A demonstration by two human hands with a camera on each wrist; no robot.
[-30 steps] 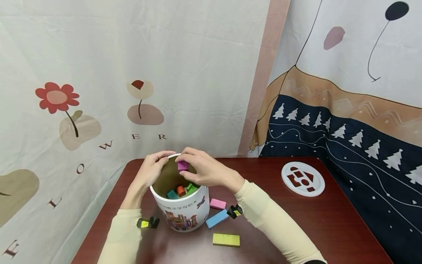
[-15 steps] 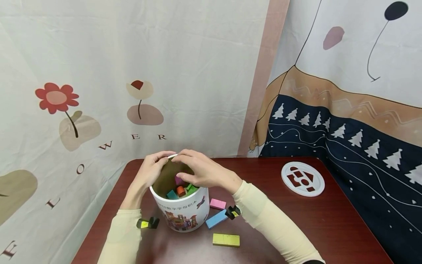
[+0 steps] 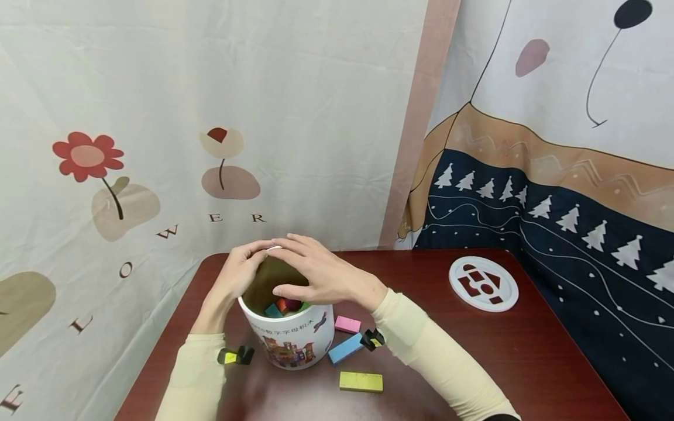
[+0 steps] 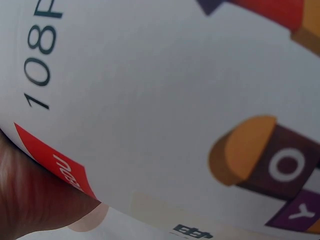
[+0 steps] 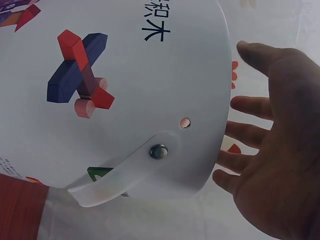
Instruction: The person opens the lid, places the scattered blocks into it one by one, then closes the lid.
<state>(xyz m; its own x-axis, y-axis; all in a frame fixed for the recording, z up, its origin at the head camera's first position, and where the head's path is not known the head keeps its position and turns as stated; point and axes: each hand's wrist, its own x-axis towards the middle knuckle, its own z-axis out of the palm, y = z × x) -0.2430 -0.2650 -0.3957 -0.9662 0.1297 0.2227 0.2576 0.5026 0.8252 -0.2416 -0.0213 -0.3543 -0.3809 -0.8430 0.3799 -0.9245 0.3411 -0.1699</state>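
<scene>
A white printed bucket (image 3: 308,342) stands on the table, its mouth tilted toward the head camera. My left hand (image 3: 238,272) grips its left rim; in the left wrist view, part of that hand (image 4: 40,200) lies against the printed side wall. Over the mouth is my right hand (image 3: 321,272), fingers extended and thumb apart, with nothing held. The right wrist view shows this hand (image 5: 280,135) with fingers spread beyond the rim. Inside the bucket are a teal block (image 3: 273,310), an orange block (image 3: 282,305) and a purple block (image 3: 292,304); the right hand hides part of the interior.
Right of the bucket lie a pink block (image 3: 348,324), a blue block (image 3: 345,348) and a yellow-green block (image 3: 361,382). A white round lid with shaped cutouts (image 3: 458,283) rests at the table's back right. A translucent handle (image 5: 120,175) hangs on the bucket's side.
The purple block, held by my right hand one second ago, has dropped into the bucket among the other blocks. My right hand's fingers have spread. My left hand stays at the rim.
</scene>
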